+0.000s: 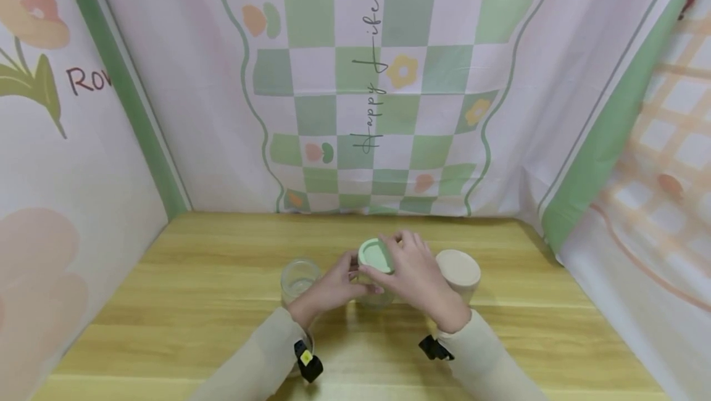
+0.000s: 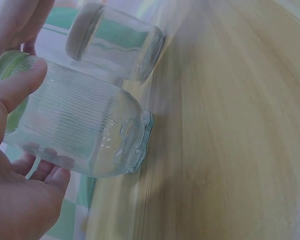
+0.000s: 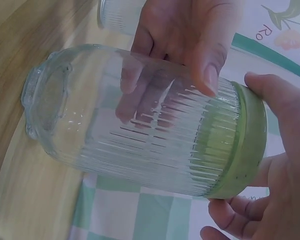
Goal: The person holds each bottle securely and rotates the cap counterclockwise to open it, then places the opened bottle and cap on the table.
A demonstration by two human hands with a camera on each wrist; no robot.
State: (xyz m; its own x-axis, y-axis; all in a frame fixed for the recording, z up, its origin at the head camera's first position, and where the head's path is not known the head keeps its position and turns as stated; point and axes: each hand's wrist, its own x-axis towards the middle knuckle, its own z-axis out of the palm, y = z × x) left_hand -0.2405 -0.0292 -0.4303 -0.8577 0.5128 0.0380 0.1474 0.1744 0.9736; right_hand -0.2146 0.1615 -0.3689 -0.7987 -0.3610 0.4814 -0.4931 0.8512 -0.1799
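A clear ribbed glass jar (image 3: 140, 120) with a wavy-edged foot stands upright between my hands, its foot close over the wooden table in both wrist views. The pale green lid (image 1: 376, 255) sits on its mouth. My left hand (image 1: 336, 287) grips the jar's side, thumb and fingers on opposite sides of the glass, just below the lid. From the right, my right hand (image 1: 413, 268) holds the lid by its rim, the thumb (image 3: 272, 90) on one side and the fingers on the other. Inside the jar nothing shows through the glass.
An uncovered glass jar (image 1: 300, 277) stands left of my left hand. To the right is a glass jar with a beige lid (image 1: 458, 270), near my right wrist. Another glass rim (image 1: 309, 342) shows partly behind my left cuff. A patterned curtain (image 1: 383, 111) hangs behind the wooden table (image 1: 222, 265).
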